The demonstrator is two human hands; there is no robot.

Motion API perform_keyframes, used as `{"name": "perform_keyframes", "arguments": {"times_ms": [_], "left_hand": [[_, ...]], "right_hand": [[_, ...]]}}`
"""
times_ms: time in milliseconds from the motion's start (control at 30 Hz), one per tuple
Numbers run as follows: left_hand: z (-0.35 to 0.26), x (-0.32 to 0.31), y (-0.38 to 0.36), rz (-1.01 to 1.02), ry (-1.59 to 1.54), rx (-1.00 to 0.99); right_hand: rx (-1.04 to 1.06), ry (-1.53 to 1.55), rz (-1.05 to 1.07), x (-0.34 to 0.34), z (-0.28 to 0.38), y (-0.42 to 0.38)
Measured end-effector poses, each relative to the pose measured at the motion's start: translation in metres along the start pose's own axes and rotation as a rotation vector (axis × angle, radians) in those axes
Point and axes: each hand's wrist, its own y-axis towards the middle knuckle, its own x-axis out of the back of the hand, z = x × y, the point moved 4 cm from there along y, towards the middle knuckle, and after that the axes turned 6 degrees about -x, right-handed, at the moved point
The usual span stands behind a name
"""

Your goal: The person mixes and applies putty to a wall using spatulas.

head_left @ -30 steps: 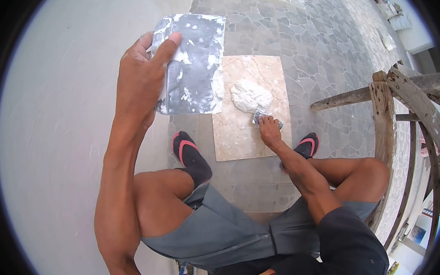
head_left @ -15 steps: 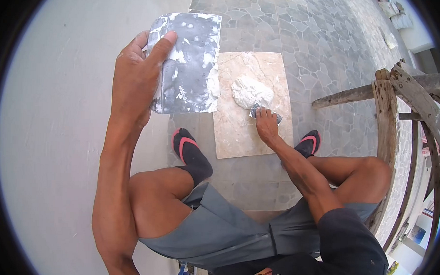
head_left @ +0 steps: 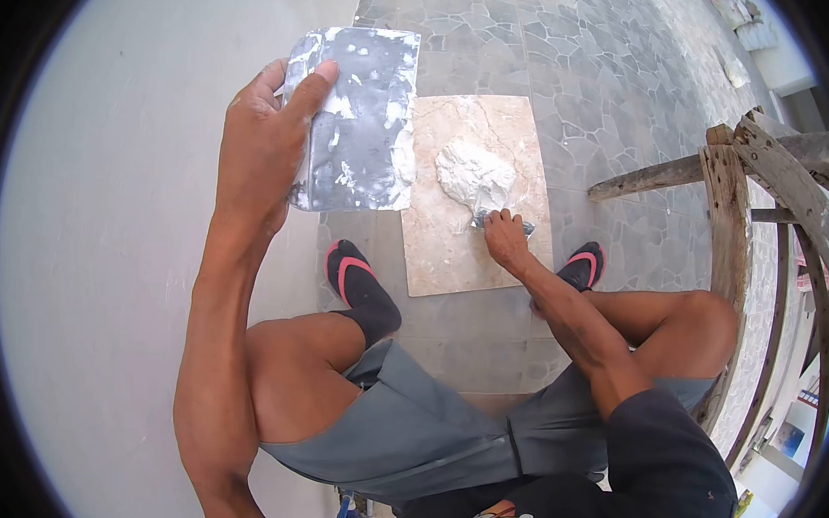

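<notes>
My left hand (head_left: 268, 144) is closed on the edge of a flat grey plate (head_left: 363, 120) smeared with white paste, its thumb lying on the face. The plate is raised beside the pale wall. Lower down, my right hand (head_left: 507, 237) grips a small scraper (head_left: 528, 228), mostly covered by the fingers. The scraper is at the near edge of a mound of white paste (head_left: 475, 174). That mound lies on a beige marbled tile (head_left: 451, 260) on the floor between my feet.
A smooth pale wall (head_left: 114, 248) fills the left side. Wooden beams (head_left: 728, 215) of a rough frame stand at the right, near my knee. Grey stone-patterned paving (head_left: 589, 92) stretches ahead. My feet in dark socks and pink-strapped sandals flank the tile.
My right hand and the scraper have moved slightly toward me, off the mound's near edge, where the paste now trails downward. My left hand and the plate have shifted slightly right.
</notes>
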Motion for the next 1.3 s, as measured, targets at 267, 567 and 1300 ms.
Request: {"name": "perform_keyframes", "arguments": {"times_ms": [267, 567, 1300], "left_hand": [[-0.001, -0.001, -0.003, -0.047, 0.019, 0.009], [0.0, -0.003, -0.001, -0.047, -0.018, 0.009], [0.003, -0.001, -0.003, -0.011, -0.033, -0.013]], "right_hand": [[-0.061, 0.017, -0.059, -0.012, -0.008, -0.001], [-0.073, 0.007, -0.003, -0.016, 0.001, 0.012], [-0.143, 0.011, -0.225, 0.018, -0.002, 0.022]]}}
